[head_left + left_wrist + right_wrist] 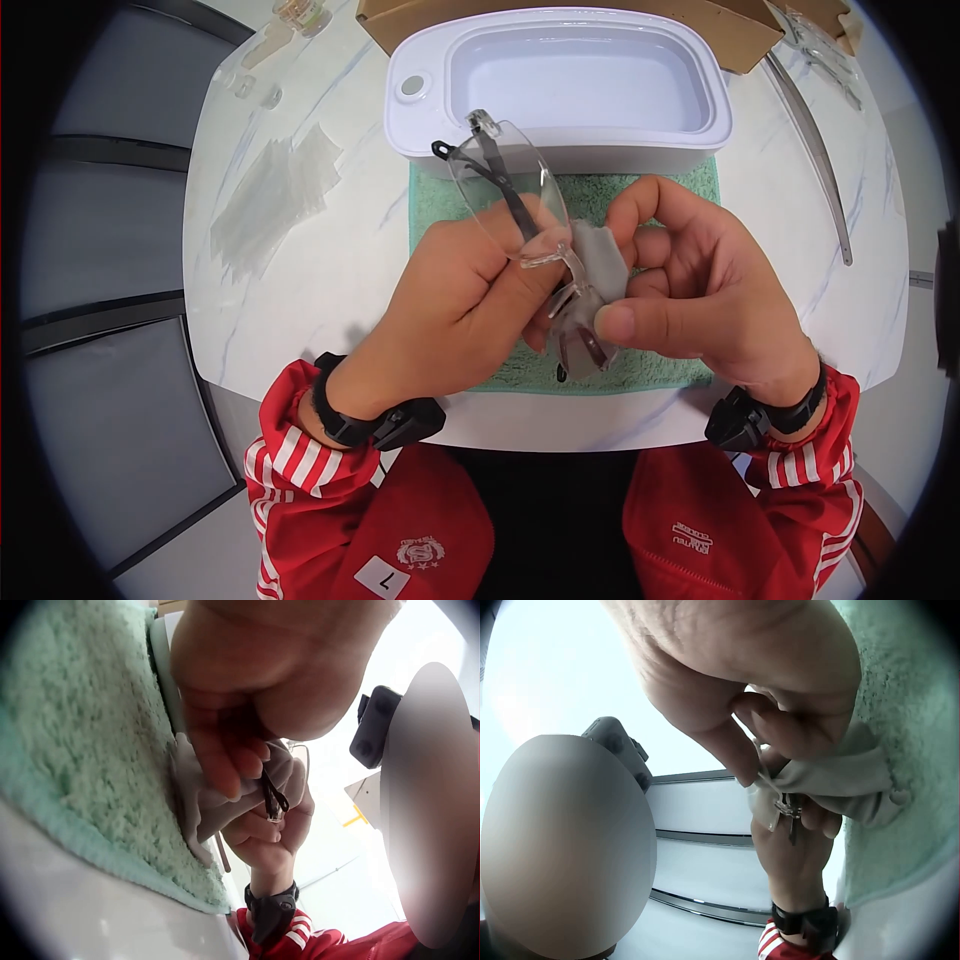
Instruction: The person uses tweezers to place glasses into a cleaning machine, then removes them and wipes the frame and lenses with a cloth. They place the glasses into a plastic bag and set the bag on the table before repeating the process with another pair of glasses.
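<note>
A pair of clear rimless eyeglasses [510, 190] with dark temples is held above the green towel [455, 205]. My left hand [450, 300] grips them near the bridge, its thumb pointing toward the middle. One lens sticks up at the upper left, while the other sits low beside my right thumb. A thin grey cloth [600, 258] lies bunched against the lower lens. My right hand [710, 280] pinches the cloth at that lens, thumb in front, other fingers curled. In the left wrist view, folds of the cloth [214, 814] hang down to the towel.
A white basin-like device [400, 125] with a round button stands behind the hands, partly on the towel. A cardboard box [740, 45] is behind it. Thin translucent sheets [275, 200] lie at the left, small clear containers [300, 15] farther back. A curved grey strip [820, 150] lies at the right.
</note>
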Demonstrator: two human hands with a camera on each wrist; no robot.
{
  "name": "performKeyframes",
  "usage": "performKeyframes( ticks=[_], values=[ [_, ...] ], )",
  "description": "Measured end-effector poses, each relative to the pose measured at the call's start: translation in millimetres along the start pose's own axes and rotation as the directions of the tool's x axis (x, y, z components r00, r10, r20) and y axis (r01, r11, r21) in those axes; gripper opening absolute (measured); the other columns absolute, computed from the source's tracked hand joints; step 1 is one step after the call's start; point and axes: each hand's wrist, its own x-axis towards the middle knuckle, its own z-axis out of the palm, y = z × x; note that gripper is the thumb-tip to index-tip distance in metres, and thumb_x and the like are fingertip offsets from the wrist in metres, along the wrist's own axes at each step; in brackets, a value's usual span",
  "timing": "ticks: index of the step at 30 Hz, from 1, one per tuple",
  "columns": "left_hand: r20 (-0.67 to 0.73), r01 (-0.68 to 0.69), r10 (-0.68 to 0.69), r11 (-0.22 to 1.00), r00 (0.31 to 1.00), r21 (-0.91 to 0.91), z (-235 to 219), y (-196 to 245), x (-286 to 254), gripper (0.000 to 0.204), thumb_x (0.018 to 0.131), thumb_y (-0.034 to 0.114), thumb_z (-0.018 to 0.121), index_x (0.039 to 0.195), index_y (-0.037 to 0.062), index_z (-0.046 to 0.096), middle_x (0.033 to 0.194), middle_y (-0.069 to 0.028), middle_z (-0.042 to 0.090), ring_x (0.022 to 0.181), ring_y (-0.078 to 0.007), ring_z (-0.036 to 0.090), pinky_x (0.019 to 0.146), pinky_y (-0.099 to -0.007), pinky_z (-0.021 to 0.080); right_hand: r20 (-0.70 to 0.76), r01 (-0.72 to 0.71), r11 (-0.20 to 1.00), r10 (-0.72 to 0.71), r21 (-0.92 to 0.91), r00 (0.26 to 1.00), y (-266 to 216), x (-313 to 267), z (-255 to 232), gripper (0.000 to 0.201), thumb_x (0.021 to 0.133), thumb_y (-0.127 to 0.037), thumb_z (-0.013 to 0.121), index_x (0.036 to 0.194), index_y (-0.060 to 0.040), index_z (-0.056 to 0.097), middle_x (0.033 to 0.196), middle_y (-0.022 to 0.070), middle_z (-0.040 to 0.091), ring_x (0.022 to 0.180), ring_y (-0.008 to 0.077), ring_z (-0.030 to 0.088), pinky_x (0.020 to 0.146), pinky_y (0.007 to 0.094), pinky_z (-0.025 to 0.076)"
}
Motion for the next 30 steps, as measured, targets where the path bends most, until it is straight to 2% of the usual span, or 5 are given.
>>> performKeyframes(
  ticks=[7, 15, 21, 26, 30],
  values=[
    [-0.080, -0.076, 0.075, 0.997, 0.994, -0.009, 2.6, -4.9, 1.2, 0.021, 0.107, 0.016, 0.046, 0.096, 0.0018, 0.057, 0.082, -0.0036, 0.062, 0.062, -0.0100, 0.062, 0.057, -0.0239, 0.049, -0.048, -0.050, 0.999, 0.050, -0.005, 0.998, -0.9, 2.0, 2.1, 0.032, 0.086, 0.007, 0.071, 0.114, 0.0007, 0.058, 0.101, 0.0106, 0.072, 0.088, 0.0110, 0.069, 0.068, 0.0206, 0.050],
    [-0.123, -0.099, 0.099, 0.995, 0.987, 0.006, -0.8, -6.9, 2.4, 0.023, 0.107, 0.018, 0.045, 0.096, 0.0011, 0.056, 0.082, -0.0044, 0.062, 0.060, -0.0115, 0.062, 0.057, -0.0246, 0.050, -0.126, 0.036, 0.993, -0.050, -0.109, 0.991, 0.5, 0.4, 0.2, 0.010, 0.095, -0.004, 0.066, 0.099, -0.0034, 0.057, 0.078, -0.0014, 0.061, 0.051, -0.0002, 0.039, 0.044, 0.0181, 0.026],
    [-0.098, 0.076, -0.076, 0.997, 0.992, -0.011, 0.3, 2.9, 1.3, 0.020, 0.106, 0.015, 0.046, 0.098, 0.0019, 0.058, 0.079, -0.0030, 0.061, 0.064, -0.0101, 0.060, 0.062, -0.0250, 0.049, -0.111, -0.088, 0.995, 0.082, -0.054, 0.990, -12.6, -3.8, 9.4, 0.023, 0.093, -0.002, 0.065, 0.111, -0.0033, 0.051, 0.083, 0.0032, 0.066, 0.050, -0.0005, 0.039, 0.044, 0.0174, 0.025],
    [-0.070, -0.115, 0.139, 0.954, 0.988, 0.278, -3.1, -8.7, 2.3, 0.014, 0.102, 0.009, 0.049, 0.099, 0.0018, 0.061, 0.083, -0.0009, 0.059, 0.079, -0.0101, 0.052, 0.073, -0.0259, 0.043, -0.004, -0.109, 0.993, 0.109, 0.043, 0.994, -6.9, -4.9, 9.6, 0.033, 0.090, -0.004, 0.067, 0.115, -0.0034, 0.046, 0.085, 0.0063, 0.069, 0.051, -0.0008, 0.037, 0.045, 0.0169, 0.023],
    [-0.062, -0.105, 0.123, 0.965, 0.990, 0.241, -2.9, -5.5, 1.5, 0.014, 0.101, 0.007, 0.049, 0.099, 0.0018, 0.061, 0.085, -0.0018, 0.060, 0.079, -0.0102, 0.053, 0.072, -0.0264, 0.044, 0.010, -0.109, 0.994, 0.108, 0.015, 0.994, -11.1, -6.7, 7.6, 0.031, 0.090, -0.003, 0.066, 0.114, -0.0038, 0.046, 0.082, 0.0044, 0.067, 0.050, -0.0006, 0.035, 0.045, 0.0166, 0.022]
  ],
)
